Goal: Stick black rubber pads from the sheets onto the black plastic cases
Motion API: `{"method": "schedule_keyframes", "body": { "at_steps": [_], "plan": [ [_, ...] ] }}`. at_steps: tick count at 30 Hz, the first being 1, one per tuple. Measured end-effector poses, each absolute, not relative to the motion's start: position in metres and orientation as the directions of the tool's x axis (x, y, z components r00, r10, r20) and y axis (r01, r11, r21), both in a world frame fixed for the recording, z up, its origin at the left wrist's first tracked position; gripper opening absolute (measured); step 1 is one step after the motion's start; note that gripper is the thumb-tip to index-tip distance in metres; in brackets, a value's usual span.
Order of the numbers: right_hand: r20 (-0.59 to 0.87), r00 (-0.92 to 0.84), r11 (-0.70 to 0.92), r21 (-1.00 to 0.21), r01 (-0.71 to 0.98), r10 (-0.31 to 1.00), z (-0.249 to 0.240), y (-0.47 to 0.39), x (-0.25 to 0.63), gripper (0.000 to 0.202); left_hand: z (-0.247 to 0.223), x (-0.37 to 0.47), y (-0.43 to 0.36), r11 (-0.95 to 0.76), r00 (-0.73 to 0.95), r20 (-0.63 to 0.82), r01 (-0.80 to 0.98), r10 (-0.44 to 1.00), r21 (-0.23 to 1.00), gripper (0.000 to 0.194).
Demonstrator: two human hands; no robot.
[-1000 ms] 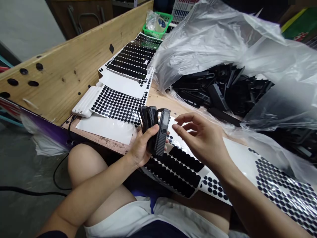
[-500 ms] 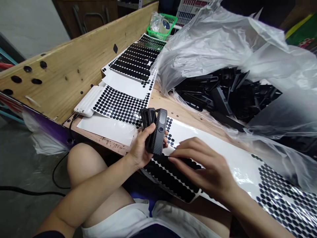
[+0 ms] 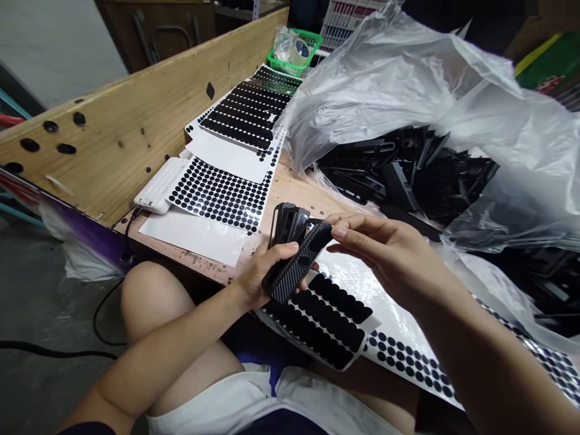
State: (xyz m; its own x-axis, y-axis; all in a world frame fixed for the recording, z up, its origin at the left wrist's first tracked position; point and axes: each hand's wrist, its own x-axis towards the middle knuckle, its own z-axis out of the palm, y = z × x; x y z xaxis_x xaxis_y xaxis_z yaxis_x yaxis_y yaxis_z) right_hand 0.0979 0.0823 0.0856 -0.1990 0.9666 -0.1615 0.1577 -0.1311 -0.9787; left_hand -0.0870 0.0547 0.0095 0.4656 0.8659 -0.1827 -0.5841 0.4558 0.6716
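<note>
My left hand (image 3: 265, 266) is wrapped round several black plastic pieces with a carbon-fibre weave, bunched side by side. The front piece (image 3: 287, 281) tilts up to the right and has a round spot on its face. At that piece's upper right end, my right hand (image 3: 374, 241) has thumb and forefinger pinched on a small black sticker, partly hidden by the fingertips and lying against the piece. Below the hands, a sheet of black round stickers (image 3: 333, 326) in overlapping rows lies over the table's front edge, above the lap.
Sheets of black dots (image 3: 217, 193) and a white power bank (image 3: 158, 184) lie left on the table. A wooden board (image 3: 149, 109) walls the far side. A large clear plastic bag (image 3: 385, 84) of black parts stands right. A green basket (image 3: 312, 39) sits behind.
My right hand has moved up from beside the sticker sheet to the piece's upper end. My left hand has tilted the pieces over to the right.
</note>
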Motion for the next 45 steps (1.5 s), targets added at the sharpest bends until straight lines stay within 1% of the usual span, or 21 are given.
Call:
{"method": "schedule_keyframes", "body": {
  "at_steps": [6,15,26,29,32,36,42,45],
  "plan": [
    [-0.154,-0.216,-0.105,-0.97,0.221,0.964,0.0882,0.0837,0.0979,0.041,0.0101,-0.0867,0.0544,0.463,0.467,-0.185,-0.598,0.865,0.654,0.05],
    [-0.105,-0.239,-0.042,-0.966,0.254,0.965,0.0866,0.0846,0.0985,0.036,0.0106,-0.0875,0.0541,0.468,0.464,-0.194,-0.599,0.864,0.65,0.055],
    [-0.103,-0.252,-0.015,-0.944,0.331,0.962,0.0906,0.085,0.0989,0.04,0.0071,-0.0877,0.0546,0.481,0.481,-0.192,-0.602,0.855,0.637,0.05],
    [-0.076,-0.246,0.015,-0.936,0.351,0.966,0.0915,0.0832,0.0983,0.041,0.0071,-0.0875,0.0543,0.472,0.478,-0.185,-0.6,0.859,0.646,0.05],
    [-0.02,-0.235,0.069,-0.929,0.363,0.972,0.0917,0.0809,0.0961,0.04,0.0068,-0.0876,0.0539,0.475,0.474,-0.194,-0.596,0.859,0.648,0.052],
    [0.062,-0.235,0.149,-0.917,0.371,0.97,0.0897,0.0784,0.0924,0.034,0.0076,-0.0883,0.0537,0.472,0.462,-0.203,-0.597,0.863,0.649,0.054],
    [0.121,-0.225,0.198,-0.913,0.356,0.967,0.0846,0.0767,0.0898,0.027,0.009,-0.088,0.0545,0.474,0.468,-0.199,-0.599,0.861,0.645,0.053],
    [0.147,-0.228,0.226,-0.9,0.372,0.963,0.0818,0.0767,0.0907,0.024,0.0097,-0.0867,0.0549,0.443,0.437,-0.184,-0.62,0.881,0.648,0.051]
  ]
}}
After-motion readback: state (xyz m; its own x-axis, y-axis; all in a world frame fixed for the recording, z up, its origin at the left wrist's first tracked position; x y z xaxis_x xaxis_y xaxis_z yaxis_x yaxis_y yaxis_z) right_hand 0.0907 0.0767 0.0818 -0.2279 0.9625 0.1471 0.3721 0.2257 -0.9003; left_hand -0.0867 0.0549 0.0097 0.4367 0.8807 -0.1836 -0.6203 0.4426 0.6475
